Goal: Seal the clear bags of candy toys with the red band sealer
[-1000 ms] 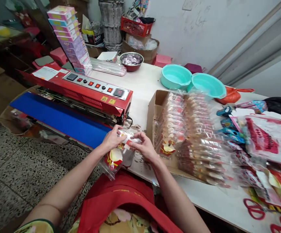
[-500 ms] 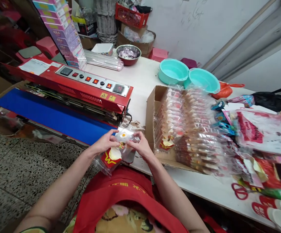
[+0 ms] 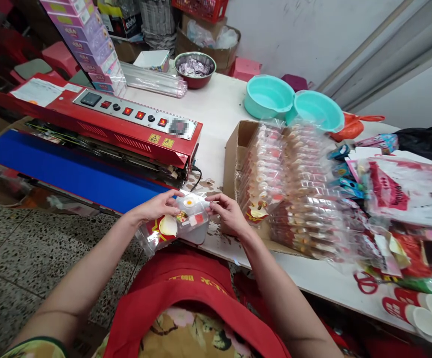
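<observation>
Between my hands is a clear plastic bag (image 3: 193,217) with small toy food pieces inside, among them a fried egg and a red-and-white piece. A red and yellow fries box (image 3: 166,226) shows through its lower left part. My left hand (image 3: 160,206) pinches the bag's left side, fingers closed. My right hand (image 3: 226,211) has its thumb and forefinger closed on the bag's right edge. Just beyond my left hand lies the blue conveyor belt (image 3: 77,171) of a red sealing machine (image 3: 126,127) with lit switches.
To the right, a cardboard box (image 3: 231,169) holds rows of filled bags (image 3: 305,194). Two turquoise basins (image 3: 270,97) and a metal bowl of small packets (image 3: 195,69) stand behind. Red scissors (image 3: 365,282) and paper cups (image 3: 425,320) lie near the front edge.
The bag has turned and flattened out, so the red-and-white piece now shows. My right hand has moved slightly right to the bag's edge. The view has shifted a little.
</observation>
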The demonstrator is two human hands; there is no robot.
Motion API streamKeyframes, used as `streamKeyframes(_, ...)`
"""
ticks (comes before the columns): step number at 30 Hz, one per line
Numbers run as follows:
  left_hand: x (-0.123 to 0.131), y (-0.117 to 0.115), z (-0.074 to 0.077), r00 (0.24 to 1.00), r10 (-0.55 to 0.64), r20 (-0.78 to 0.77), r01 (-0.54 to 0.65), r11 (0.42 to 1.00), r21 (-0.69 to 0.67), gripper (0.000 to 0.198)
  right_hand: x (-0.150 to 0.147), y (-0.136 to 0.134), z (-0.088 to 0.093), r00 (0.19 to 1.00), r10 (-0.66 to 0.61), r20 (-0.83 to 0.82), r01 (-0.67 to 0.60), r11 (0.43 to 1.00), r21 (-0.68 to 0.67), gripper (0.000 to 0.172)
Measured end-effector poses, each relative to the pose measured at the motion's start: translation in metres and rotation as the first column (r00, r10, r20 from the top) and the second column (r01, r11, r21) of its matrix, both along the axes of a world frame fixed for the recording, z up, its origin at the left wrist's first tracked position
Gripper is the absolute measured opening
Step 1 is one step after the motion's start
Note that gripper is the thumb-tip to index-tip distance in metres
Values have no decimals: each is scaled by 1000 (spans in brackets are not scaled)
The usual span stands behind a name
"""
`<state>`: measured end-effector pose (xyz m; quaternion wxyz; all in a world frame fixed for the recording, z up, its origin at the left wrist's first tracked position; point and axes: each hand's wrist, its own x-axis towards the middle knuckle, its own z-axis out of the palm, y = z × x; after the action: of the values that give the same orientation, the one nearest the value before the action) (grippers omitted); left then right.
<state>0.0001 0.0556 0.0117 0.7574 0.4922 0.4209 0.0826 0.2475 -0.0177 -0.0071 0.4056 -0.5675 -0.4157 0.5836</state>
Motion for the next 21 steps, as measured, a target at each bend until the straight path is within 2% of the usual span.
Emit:
streamKeyframes(2, 4, 0, -2, 1000, -26, 17, 26, 1000, -11, 58, 2, 8, 0, 992, 110, -55, -113, 992, -53, 27)
streamKeyframes(6, 14, -1, -14, 999, 30, -36, -31, 999, -31, 54, 3, 18, -11, 961, 269, 63, -273, 959, 75, 23)
streamKeyframes(9, 20, 0, -20, 997, 45, -56, -50, 996, -79, 56, -1, 19, -22, 947, 286, 148, -302, 948, 100, 21)
streamKeyframes(11, 22, 1, -22, 999, 6, -50, -10, 998, -64, 59, -5, 18, -28, 952, 262, 160, -279, 956, 88, 21)
streamKeyframes(14, 24, 2, -25, 993, -64, -103, 67, 997, 35, 63, -8, 17, -34, 959, 241, 148, -254, 964, 81, 22)
streamKeyframes(17, 28, 3, -26, 969, -80, -235, 121, 979, 164, 58, -7, 18, -37, 955, 261, 140, -276, 956, 97, 19)
streamKeyframes(21, 39, 4, -21, 872, -61, -486, 265, 893, 363, 57, -7, 18, -43, 952, 257, 164, -277, 954, 116, 18)
